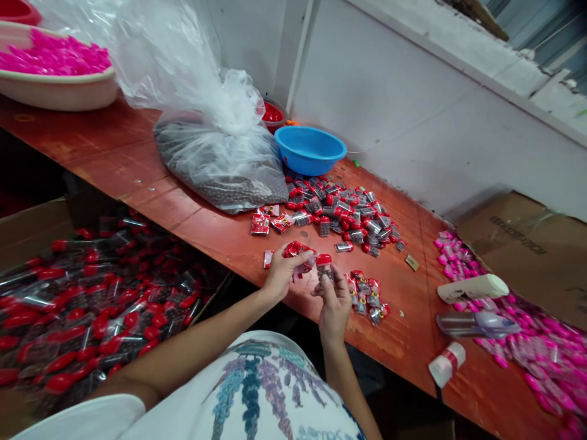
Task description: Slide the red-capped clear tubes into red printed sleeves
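My left hand (283, 272) is closed around a small red printed wrapper (299, 250) held just above the red wooden table (192, 214). My right hand (334, 299) pinches a small red-capped vial (324, 264) upright, right beside the wrapper. A pile of several red-capped vials (348, 217) lies farther back on the table. A small heap of wrapped vials (369, 298) sits just right of my right hand. Loose red wrappers (270, 222) lie behind my left hand.
A clear plastic bag of dark beads (220, 159) and a blue bowl (310, 148) stand at the back. A box of packed red-capped vials (92, 305) sits lower left. Pink-capped vials (541, 348), a white bottle (446, 363) and a cardboard box (527, 244) lie right. A basin of pink caps (55, 67) is far left.
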The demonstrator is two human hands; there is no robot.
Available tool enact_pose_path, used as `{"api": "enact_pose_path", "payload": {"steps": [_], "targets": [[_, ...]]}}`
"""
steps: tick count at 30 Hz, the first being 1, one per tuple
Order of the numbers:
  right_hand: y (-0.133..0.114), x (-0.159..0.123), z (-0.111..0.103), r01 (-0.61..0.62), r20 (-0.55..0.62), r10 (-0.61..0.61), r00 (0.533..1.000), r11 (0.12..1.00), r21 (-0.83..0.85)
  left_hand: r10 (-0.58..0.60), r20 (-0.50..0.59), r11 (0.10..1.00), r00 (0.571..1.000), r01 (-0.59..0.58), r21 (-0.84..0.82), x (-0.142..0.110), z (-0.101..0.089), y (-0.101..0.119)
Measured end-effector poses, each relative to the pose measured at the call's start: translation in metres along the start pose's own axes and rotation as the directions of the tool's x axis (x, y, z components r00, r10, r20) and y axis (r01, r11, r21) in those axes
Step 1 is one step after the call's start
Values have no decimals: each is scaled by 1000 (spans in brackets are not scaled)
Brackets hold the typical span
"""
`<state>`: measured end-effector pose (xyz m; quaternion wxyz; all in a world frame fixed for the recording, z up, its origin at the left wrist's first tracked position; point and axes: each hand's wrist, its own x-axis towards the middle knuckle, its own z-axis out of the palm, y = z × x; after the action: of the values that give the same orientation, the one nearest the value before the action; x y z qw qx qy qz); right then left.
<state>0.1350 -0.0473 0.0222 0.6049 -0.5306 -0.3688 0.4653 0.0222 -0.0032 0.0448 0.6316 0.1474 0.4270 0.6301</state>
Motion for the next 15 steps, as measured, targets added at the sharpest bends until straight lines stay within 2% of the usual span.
{"api": "enact_pose_path", "payload": {"steps": [8, 11, 15], "targets": [[-3, -1, -2, -28, 16, 28, 999, 999, 33, 146, 32, 978, 989, -149, 144, 0, -1, 3], [-3, -2, -1, -27, 20, 27, 999, 999, 30, 147, 33, 976, 989, -150, 155, 1, -2, 1], [1, -3, -2, 10, 72, -9, 997, 1000, -10, 82, 40, 991, 996, -85, 100, 3, -3, -1]]}}
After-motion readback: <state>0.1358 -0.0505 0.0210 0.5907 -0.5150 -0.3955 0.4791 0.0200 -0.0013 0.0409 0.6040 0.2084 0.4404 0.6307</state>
